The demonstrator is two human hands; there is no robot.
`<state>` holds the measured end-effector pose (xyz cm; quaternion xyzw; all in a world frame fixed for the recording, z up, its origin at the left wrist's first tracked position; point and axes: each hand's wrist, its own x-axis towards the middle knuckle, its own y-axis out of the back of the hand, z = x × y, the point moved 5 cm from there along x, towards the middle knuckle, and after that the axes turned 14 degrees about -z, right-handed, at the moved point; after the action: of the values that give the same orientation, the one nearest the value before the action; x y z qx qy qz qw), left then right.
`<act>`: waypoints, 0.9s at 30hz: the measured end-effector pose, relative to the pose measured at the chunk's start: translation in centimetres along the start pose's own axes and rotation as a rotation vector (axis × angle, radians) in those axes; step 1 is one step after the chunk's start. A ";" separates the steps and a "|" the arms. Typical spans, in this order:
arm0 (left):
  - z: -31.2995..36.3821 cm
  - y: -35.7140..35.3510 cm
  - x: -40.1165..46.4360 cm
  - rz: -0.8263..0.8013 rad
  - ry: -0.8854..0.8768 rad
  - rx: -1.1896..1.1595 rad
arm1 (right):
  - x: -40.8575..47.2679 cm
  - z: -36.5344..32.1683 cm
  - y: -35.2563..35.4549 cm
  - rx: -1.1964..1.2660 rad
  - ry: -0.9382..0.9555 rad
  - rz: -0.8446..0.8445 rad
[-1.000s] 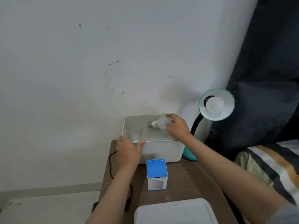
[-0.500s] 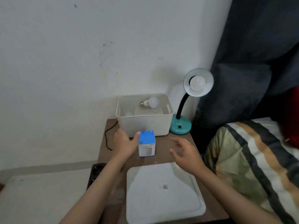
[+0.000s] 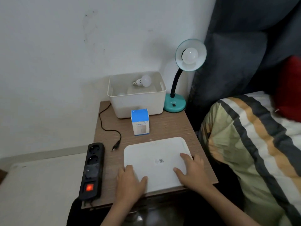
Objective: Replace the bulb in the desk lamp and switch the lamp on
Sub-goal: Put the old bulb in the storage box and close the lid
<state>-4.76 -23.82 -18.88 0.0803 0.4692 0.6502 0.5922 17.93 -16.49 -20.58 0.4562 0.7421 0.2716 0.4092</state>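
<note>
Both hands, left hand (image 3: 130,183) and right hand (image 3: 192,172), have been withdrawn from the bin (image 3: 138,103) and laid flat, gripping nothing, on the lid (image 3: 156,150) at lower centre. Closing up is suggested, with the plug (image 3: 116,145) not yet inserted.

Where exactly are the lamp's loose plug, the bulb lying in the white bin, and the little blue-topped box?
plug (image 3: 116,146), head view, on the black plug body lying on the table.
bulb in the bin (image 3: 146,80), head view, on its white globe.
blue-topped box (image 3: 140,115), head view, on its blue top face.

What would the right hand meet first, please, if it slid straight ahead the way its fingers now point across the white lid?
The right hand points up-left across the lid. Past the lid's far edge it would probably meet the blue-topped bulb box first, though depth is unclear.
</note>
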 end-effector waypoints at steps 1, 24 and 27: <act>0.2 0.5 -0.1 0.039 -0.034 -0.035 | -0.1 -0.2 0.3 0.048 0.015 0.023; 13.4 22.3 12.9 0.428 -0.365 -0.053 | 17.4 -17.5 17.2 0.013 0.237 0.226; 13.2 22.6 15.8 0.394 -0.320 -0.071 | 20.0 -18.4 17.3 -0.014 0.188 0.153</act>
<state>-16.22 -0.43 -2.86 0.2510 0.3217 0.7482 0.5231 5.10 8.47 -4.88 0.4810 0.7383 0.3488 0.3192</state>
